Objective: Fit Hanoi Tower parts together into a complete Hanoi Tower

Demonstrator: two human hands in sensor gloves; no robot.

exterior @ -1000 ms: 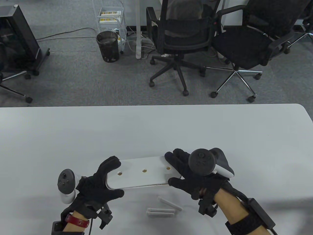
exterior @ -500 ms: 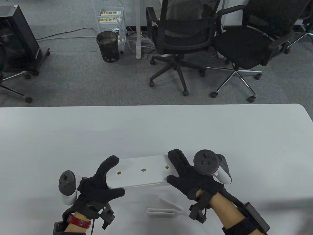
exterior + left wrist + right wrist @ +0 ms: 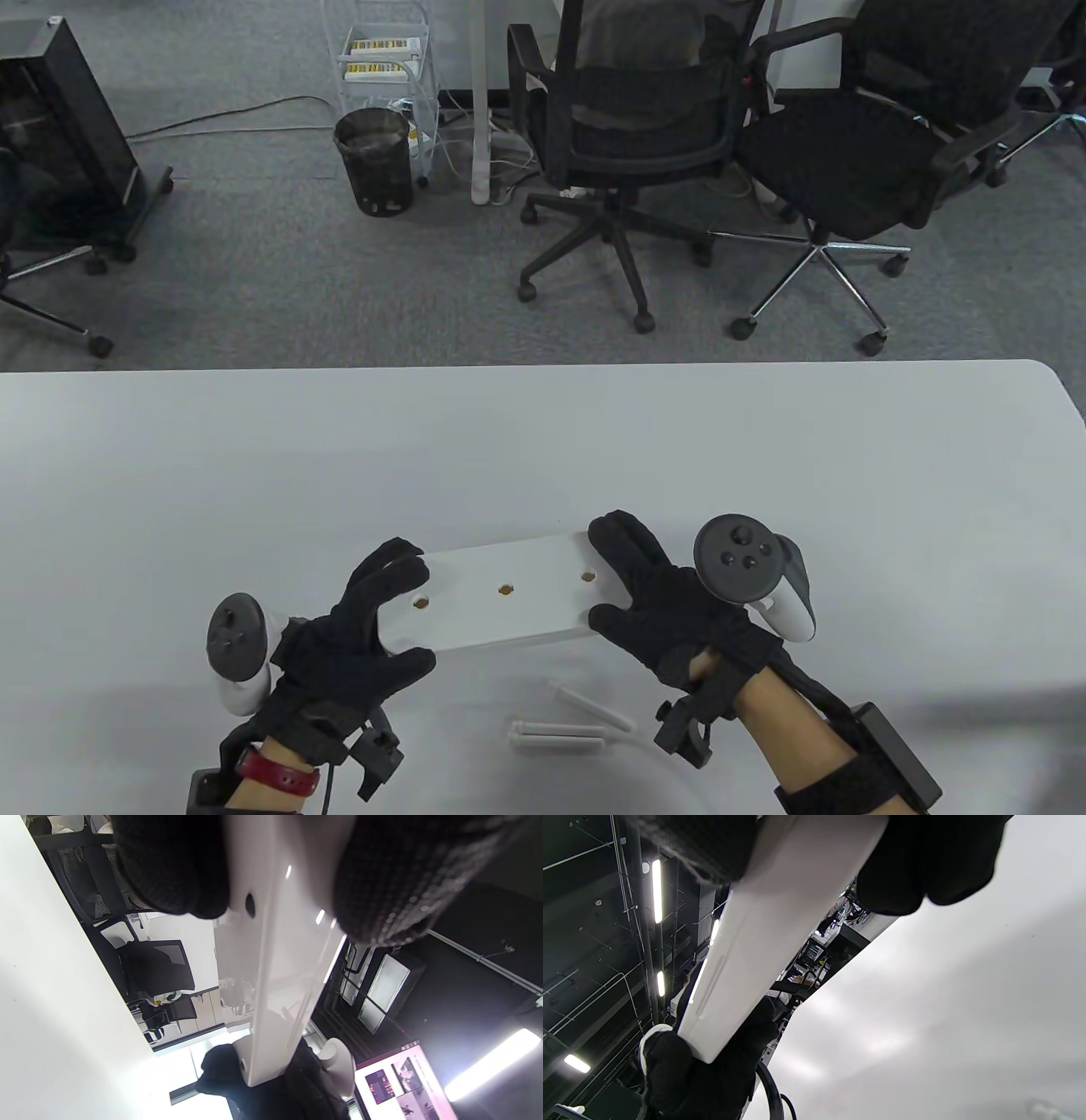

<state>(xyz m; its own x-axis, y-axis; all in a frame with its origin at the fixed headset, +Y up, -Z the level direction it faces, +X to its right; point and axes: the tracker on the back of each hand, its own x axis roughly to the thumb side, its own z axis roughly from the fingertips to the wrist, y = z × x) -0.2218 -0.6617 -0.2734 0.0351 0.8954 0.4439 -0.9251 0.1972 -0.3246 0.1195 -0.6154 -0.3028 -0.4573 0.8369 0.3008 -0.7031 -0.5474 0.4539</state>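
In the table view the white base board (image 3: pixel 501 603), with three holes in a row along its top face, is the landmark: the left hand (image 3: pixel 356 637) grips its left end, fingers over the far edge and thumb under the near edge, and the right hand (image 3: pixel 670 611) grips its right end the same way. The board looks tilted, but whether it is off the table (image 3: pixel 543 441) I cannot tell from here. Just nearer the camera than the board, between the two wrists, lie the white pegs (image 3: pixel 568 722); their exact number is hard to read. If the board comes down toward the near side, it could land on those pegs, rock, or send them rolling. In the left wrist view the board (image 3: pixel 275 976) runs away from the camera, pinched between gloved fingers (image 3: pixel 174 866) on one face and the thumb on the other, with one hole showing close to the fingers; the surface is glossy, so I judge a loosening grip could let it slip. In the right wrist view the board (image 3: pixel 763 929) is again clamped from both faces and appears held above the table (image 3: pixel 946 1005); if one hand lets go before the other, the free end could drop and twist.
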